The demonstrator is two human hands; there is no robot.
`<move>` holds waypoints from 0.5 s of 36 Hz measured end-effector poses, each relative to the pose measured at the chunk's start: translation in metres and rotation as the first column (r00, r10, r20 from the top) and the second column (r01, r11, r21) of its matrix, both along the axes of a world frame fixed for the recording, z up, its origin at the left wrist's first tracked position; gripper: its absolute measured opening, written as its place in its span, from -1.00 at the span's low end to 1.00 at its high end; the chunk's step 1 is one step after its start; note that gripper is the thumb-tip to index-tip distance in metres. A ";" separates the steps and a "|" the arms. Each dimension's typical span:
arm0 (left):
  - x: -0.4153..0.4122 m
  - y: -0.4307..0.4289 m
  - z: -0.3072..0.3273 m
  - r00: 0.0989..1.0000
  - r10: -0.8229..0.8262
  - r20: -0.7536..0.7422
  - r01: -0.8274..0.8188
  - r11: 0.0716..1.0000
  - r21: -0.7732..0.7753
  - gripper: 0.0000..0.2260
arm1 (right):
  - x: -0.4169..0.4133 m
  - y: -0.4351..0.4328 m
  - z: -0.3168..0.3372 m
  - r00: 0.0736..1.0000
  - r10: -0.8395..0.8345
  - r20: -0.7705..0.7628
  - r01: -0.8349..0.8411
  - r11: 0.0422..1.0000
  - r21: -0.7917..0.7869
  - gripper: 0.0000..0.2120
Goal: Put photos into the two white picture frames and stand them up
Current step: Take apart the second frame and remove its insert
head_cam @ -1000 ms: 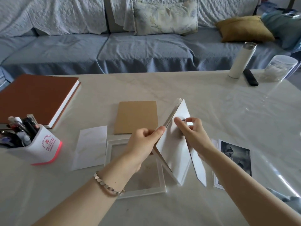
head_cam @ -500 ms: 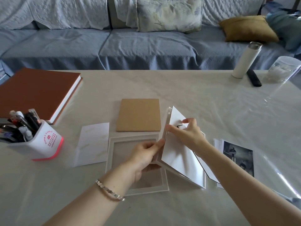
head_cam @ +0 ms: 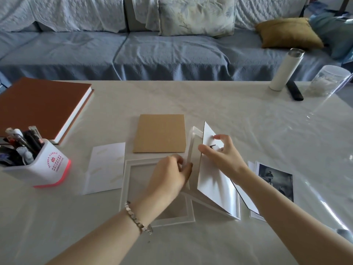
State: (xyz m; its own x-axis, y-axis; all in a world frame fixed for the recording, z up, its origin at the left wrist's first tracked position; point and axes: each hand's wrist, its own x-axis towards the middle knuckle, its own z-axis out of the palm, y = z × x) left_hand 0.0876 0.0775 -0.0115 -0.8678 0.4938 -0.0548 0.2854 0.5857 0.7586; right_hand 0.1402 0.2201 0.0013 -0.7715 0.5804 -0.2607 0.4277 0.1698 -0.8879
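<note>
Two hands work at picture centre: left hand [head_cam: 172, 175] pinches a tilted white frame [head_cam: 192, 148]; right hand [head_cam: 222, 156] grips its white backing board [head_cam: 212, 180], lifted open. Second frame [head_cam: 127, 180] lies flat beneath. Next, likely, the photo [head_cam: 276, 180] at right slides in.

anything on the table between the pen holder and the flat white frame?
Yes: in the head view one white sheet of paper lies flat between the pen holder and the flat white frame, its right edge at or just over the frame's left rail.
</note>
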 end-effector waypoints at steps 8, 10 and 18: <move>-0.006 -0.012 -0.029 0.983 0.094 0.157 -0.099 0.995 0.026 -0.73 | 0.013 0.019 0.015 0.989 0.065 -0.132 -0.062 0.998 0.028 -0.70; -0.006 -0.011 -0.032 0.981 0.101 0.167 -0.108 0.994 0.033 -0.74 | 0.015 0.024 0.019 0.987 0.081 -0.139 -0.072 0.995 0.065 -0.66; -0.016 -0.007 -0.041 0.982 0.141 0.125 -0.145 0.989 0.020 -0.77 | 0.020 0.056 0.022 0.959 0.088 -0.270 -0.070 0.995 0.077 -0.27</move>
State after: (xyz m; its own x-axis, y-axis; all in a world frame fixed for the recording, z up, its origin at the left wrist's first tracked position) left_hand 0.0716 0.0708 -0.0521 -0.9170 0.3682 -0.1533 0.1035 0.5910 0.8000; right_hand 0.1603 0.2758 0.0238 -0.8519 0.5236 0.0032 0.1536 0.2558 -0.9545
